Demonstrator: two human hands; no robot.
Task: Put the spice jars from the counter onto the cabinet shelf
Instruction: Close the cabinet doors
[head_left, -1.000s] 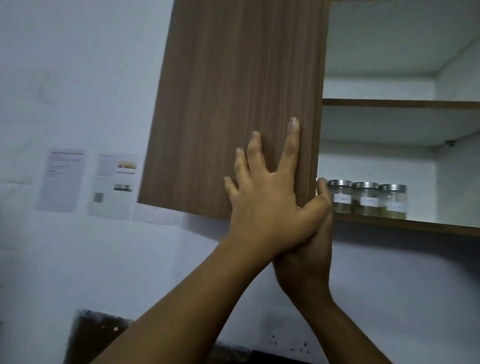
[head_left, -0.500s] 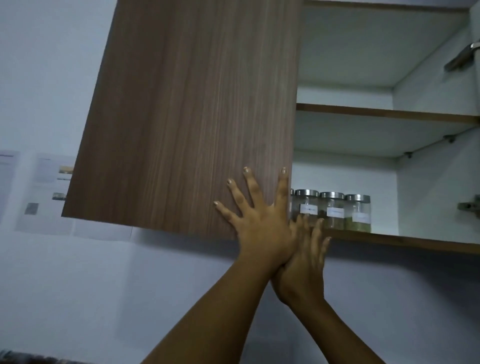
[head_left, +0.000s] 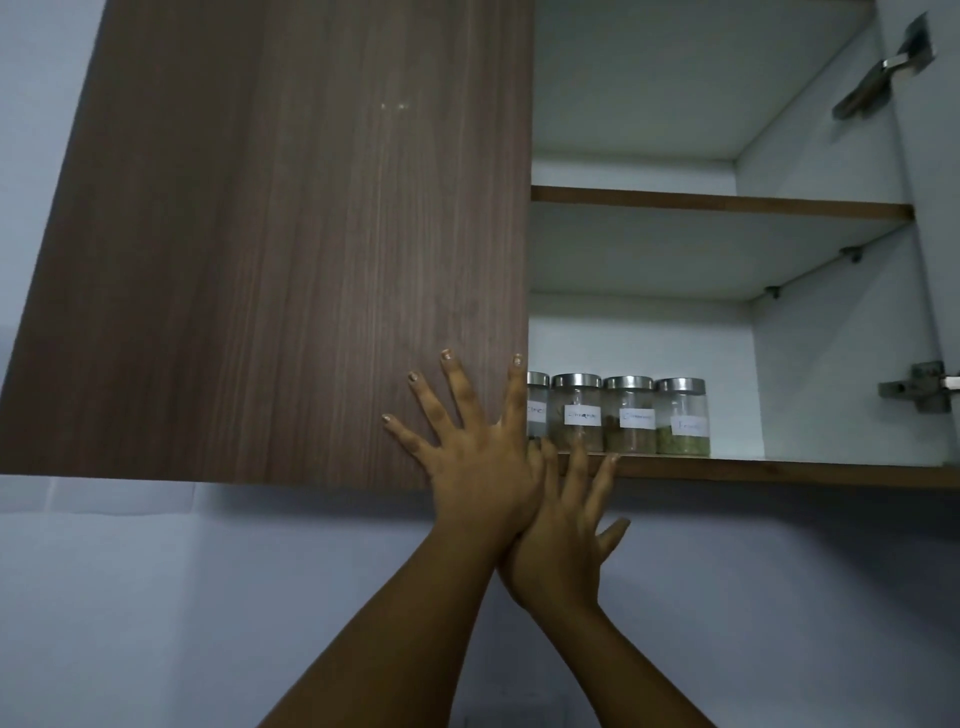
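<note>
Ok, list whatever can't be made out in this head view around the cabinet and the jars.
- Leftmost spice jar: partly hidden behind the cabinet door and left hand; any jars further left can't be seen.
- Jar labels: too small and blurred to read.
- Right hand: its palm side faces away and the left hand overlaps it.
- Counter: outside the frame.
- Right door: cut off by the edge; only its hinges show.

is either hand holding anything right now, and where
Nothing is held. The left hand lies flat, fingers spread, on the cabinet door near its lower edge; the right hand is open below the shelf.
</note>
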